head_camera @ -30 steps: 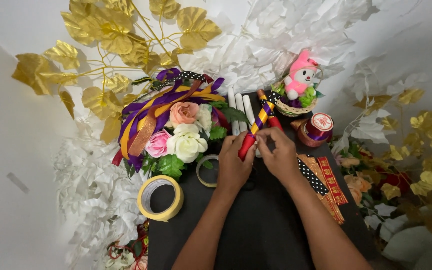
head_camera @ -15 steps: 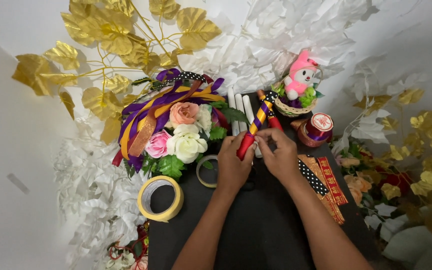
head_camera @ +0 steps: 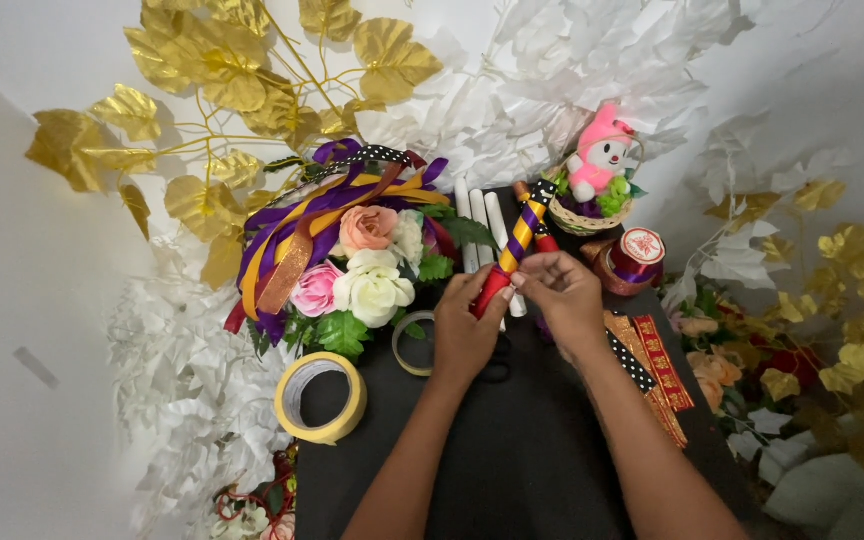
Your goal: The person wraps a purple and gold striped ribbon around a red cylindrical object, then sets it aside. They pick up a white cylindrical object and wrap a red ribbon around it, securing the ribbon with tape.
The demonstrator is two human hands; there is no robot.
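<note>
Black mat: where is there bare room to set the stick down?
Bare black mat lies between the forearms, and left of the left hand, beside the yellow tape roll. Crowded at the top: bouquet, white sticks, basket; ribbons line the right edge.

A bouquet (head_camera: 352,265) lies left of the stick (head_camera: 514,245); a tape roll (head_camera: 320,397) sits nearer, a basket (head_camera: 592,212) behind right.

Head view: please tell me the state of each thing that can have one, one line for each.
Stick: held by both hands, part wrapped in purple and yellow ribbon.
Left hand: closed on the stick's red lower end.
Right hand: fingers pinching the stick.
Yellow tape roll: lying flat.
White sticks: lying side by side, bare.
</note>
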